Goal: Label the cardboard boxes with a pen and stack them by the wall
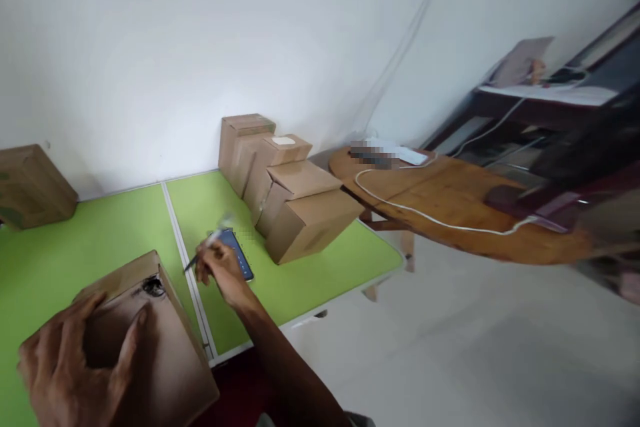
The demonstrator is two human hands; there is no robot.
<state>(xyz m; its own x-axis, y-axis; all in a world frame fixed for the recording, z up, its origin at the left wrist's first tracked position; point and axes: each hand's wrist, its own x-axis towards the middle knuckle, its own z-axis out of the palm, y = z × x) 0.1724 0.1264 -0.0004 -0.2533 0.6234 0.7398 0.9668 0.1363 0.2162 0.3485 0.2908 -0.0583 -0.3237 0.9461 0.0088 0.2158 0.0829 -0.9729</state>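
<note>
A cardboard box (170,353) stands at the lower left on the green table. My left hand (75,360) grips it, fingers bent over its far edge and thumb spread apart on its face. By the box's upper corner is a black patch (153,285), either a dark mark or a torn hole; I cannot tell which. My right hand (217,263), a little right of the box, pinches a slim pen-like tool (191,263). Its dark tip points down to the left, and its pale upper end is blurred. Partly behind that hand lies a phone (239,255), screen up.
Several cardboard boxes (313,220) stand in a row toward the wall, and another box (35,187) is at far left. A pale seam (183,240) divides the green tabletop (345,267). Right of it, a wooden table (440,193) carries a white cable (425,217).
</note>
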